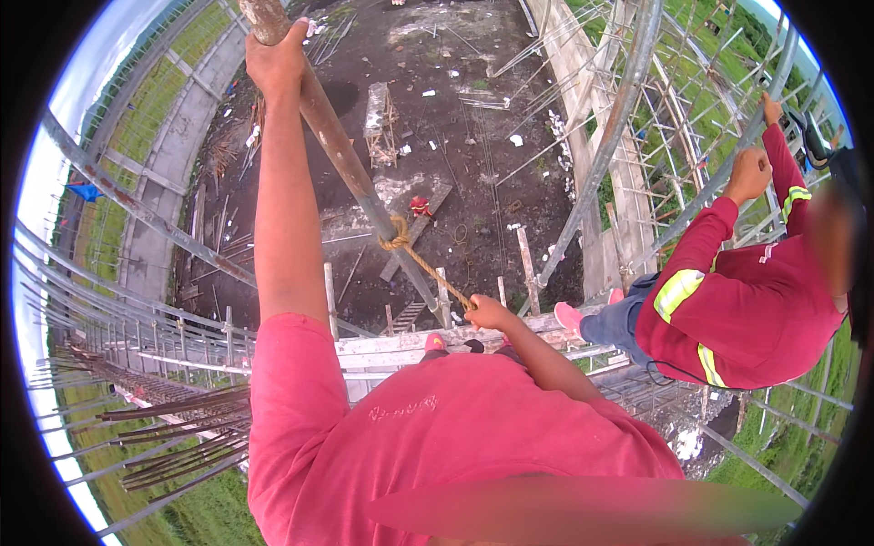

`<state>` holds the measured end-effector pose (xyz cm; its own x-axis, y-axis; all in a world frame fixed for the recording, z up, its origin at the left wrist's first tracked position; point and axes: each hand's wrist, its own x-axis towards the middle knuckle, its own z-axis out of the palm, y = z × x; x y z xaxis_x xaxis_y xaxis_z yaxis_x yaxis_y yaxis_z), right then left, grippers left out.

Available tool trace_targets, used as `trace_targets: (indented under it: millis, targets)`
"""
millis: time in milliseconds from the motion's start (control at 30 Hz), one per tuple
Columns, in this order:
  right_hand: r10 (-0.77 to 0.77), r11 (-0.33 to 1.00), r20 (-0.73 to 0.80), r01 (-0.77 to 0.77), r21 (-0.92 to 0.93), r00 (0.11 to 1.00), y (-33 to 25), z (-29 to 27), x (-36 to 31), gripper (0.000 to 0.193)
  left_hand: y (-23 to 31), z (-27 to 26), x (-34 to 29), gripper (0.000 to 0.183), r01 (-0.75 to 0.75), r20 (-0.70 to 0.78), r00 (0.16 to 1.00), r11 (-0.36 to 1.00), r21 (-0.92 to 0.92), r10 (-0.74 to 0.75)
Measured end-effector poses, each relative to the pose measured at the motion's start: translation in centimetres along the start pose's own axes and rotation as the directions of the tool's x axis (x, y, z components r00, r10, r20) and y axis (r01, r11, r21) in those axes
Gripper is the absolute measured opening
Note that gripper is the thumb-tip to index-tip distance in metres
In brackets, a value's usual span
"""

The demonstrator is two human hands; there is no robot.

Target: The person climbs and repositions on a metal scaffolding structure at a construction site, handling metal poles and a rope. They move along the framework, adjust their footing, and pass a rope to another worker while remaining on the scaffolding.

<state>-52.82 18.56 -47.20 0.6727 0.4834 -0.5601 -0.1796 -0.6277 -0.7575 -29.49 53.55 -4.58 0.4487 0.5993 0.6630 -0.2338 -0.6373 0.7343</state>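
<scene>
My left hand [276, 62] reaches up at the far left and is wrapped round a long, rusty metal pipe [339, 146]. The pipe slants down toward the middle of the view, its lower end near the edge by my feet. A tan rope [426, 267] is knotted round the lower part of the pipe. Its tail runs down to the right into my right hand [490, 314], which is closed on it in front of my body. A short stretch of rope lies between the knot and that hand.
On the right a co-worker [719, 291] in a red long-sleeved top holds a scaffold pipe [710, 187]. A concrete ledge [382, 348] runs under our feet. Far below, on dark ground, is a person in red [420, 207]. Rebar bundles [187, 446] jut out at lower left.
</scene>
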Motion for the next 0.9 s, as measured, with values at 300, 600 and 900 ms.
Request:
trace_targets:
  millis: [300, 600, 900]
  targets:
    - [0.094, 0.99, 0.171, -0.11, 0.087, 0.981, 2.8, -1.1, 3.0, 0.027, 1.8, -0.5, -1.2, 0.054, 0.169, -0.232, 0.965, 0.967, 0.193, -0.123]
    - [-0.023, 0.995, 0.241, -0.001, 0.102, 0.97, 2.7, -3.6, 2.7, 0.028, 3.8, -0.1, -2.2, 0.06, 0.351, -0.293, 0.919, 0.885, 0.306, -0.263]
    - [-0.242, 0.93, 0.267, 0.302, -0.211, 0.933, -1.3, -6.7, 0.4, 0.038, 1.5, 0.9, -1.2, 0.057, 0.244, -0.34, 0.93, 0.928, 0.28, -0.142]
